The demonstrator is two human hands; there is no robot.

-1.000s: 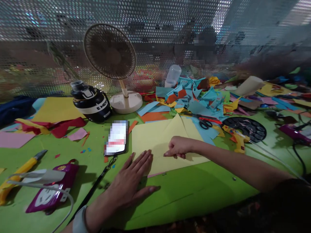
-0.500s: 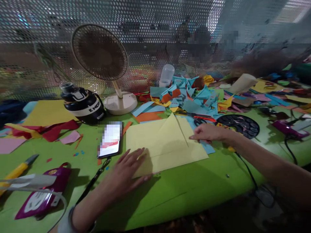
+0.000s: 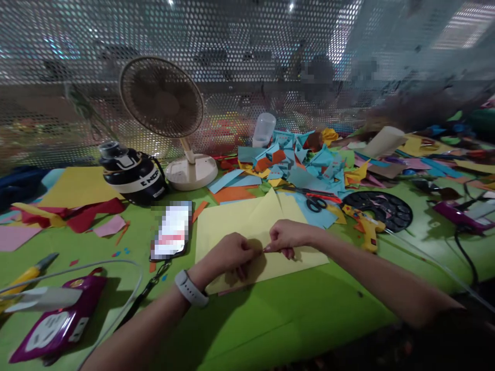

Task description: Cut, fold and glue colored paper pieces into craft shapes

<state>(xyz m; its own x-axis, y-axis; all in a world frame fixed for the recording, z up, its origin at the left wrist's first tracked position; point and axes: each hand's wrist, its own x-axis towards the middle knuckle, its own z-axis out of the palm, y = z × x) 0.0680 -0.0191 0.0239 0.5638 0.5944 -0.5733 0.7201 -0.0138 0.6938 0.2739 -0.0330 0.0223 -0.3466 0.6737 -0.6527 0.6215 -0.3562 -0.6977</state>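
A pale yellow sheet [image 3: 222, 221] lies on the green table, with a pointed flap [image 3: 269, 204] standing up near its back edge. Over the middle of the sheet, my left hand [image 3: 233, 255] has its fingers curled and pressed together. Its fingertips nearly meet those of my right hand [image 3: 288, 238], which is pinched just to the right. Whatever the fingertips hold, if anything, is too small to make out. A white watch band [image 3: 190, 289] circles my left wrist.
Left of the sheet are a phone [image 3: 172, 230], a black bottle [image 3: 135, 175], a fan [image 3: 161, 98] and a purple pouch [image 3: 58, 319]. Scissors [image 3: 316, 204], a yellow glue gun [image 3: 365, 226], a black tray [image 3: 394, 211] and blue paper scraps [image 3: 305, 172] lie behind and right.
My left hand has moved right and its flat, spread fingers have curled. My right hand has moved left from the sheet's right side to its middle. The view has shifted slightly.
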